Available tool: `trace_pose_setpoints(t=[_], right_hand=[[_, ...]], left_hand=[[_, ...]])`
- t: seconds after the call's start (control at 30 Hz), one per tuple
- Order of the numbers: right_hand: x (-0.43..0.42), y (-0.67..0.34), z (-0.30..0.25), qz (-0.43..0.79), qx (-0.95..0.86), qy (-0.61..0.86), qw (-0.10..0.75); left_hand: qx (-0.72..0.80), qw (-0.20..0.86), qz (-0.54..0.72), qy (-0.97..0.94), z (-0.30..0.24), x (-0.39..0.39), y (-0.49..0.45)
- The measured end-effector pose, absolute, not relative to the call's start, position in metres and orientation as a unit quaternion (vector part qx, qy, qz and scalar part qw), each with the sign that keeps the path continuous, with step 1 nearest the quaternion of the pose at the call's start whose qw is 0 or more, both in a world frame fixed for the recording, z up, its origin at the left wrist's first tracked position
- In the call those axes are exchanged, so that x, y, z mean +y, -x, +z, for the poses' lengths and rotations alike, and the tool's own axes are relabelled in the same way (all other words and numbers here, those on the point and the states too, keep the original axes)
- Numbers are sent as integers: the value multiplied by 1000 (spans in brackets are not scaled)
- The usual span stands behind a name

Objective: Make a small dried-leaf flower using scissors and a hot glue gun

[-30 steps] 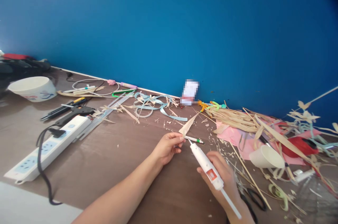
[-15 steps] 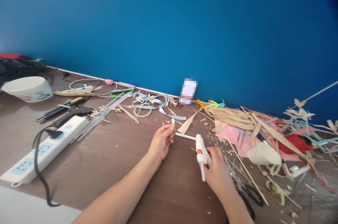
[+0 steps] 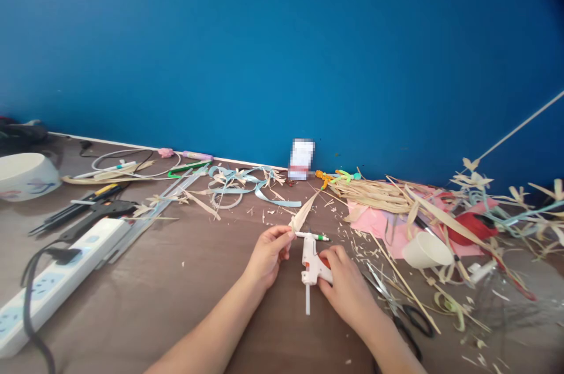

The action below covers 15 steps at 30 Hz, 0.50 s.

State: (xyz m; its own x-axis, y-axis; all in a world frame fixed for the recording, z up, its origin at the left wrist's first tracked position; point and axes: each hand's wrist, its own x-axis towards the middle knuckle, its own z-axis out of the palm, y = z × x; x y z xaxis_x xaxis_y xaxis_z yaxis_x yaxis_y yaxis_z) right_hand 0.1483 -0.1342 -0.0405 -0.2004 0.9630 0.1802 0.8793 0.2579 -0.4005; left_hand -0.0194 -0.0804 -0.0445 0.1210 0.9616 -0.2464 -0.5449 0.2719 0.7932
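1. The white hot-glue gun (image 3: 312, 262) is above the middle of the table (image 3: 198, 315), between the two hands, its front end directed away from the person and a pale glue stick (image 3: 308, 299) jutting from its back.
2. The right hand (image 3: 346, 280) has its grip closed around the gun's handle from the right side.
3. The left hand (image 3: 269, 253) has its grip pinched, thumb against forefinger, on a small pale husk scrap (image 3: 292, 223), largely hidden by the fingers. The scrap is near the gun's front end; whether they touch cannot be told.
4. Just beyond these fingertips lie a pointed piece of dry husk (image 3: 306, 212) and a white pen with a green band (image 3: 321, 238), partly covered by the gun.
5. Right of the right forearm, open scissors (image 3: 399, 306) with black handles lie among fine clippings.
6. Farther right, a paper cup (image 3: 427, 249) lies tipped on its side near pink paper (image 3: 374, 224), with a bundle of dry husk strips (image 3: 374, 195) behind.
7. Along the blue wall (image 3: 264, 57) are a blurred card (image 3: 302, 158), leaning upright, and an orange fuzzy figure (image 3: 325, 177).
8. Left of the card lie tangled light-blue ribbon (image 3: 277, 202) and, farther left, clear sticks (image 3: 165, 198).
9. At far left are a white power strip (image 3: 70, 271) with a black plug in it, a black glue gun (image 3: 103, 214) just behind it, and a printed white bowl (image 3: 29, 180).
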Motion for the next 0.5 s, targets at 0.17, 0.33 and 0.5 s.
trace_pose_setpoints(t=[0.17, 0.33, 0.5], right_hand=[[-129, -147, -8, 165, -753, 566, 292], [-109, -131, -4, 200, -710, 574, 354], [-101, -120, -20, 233, -688, 572, 381]], left_hand=[[388, 695, 528, -297, -45, -83, 17], [390, 658, 531, -364, -43, -88, 12], [408, 635, 511, -411, -43, -91, 9]])
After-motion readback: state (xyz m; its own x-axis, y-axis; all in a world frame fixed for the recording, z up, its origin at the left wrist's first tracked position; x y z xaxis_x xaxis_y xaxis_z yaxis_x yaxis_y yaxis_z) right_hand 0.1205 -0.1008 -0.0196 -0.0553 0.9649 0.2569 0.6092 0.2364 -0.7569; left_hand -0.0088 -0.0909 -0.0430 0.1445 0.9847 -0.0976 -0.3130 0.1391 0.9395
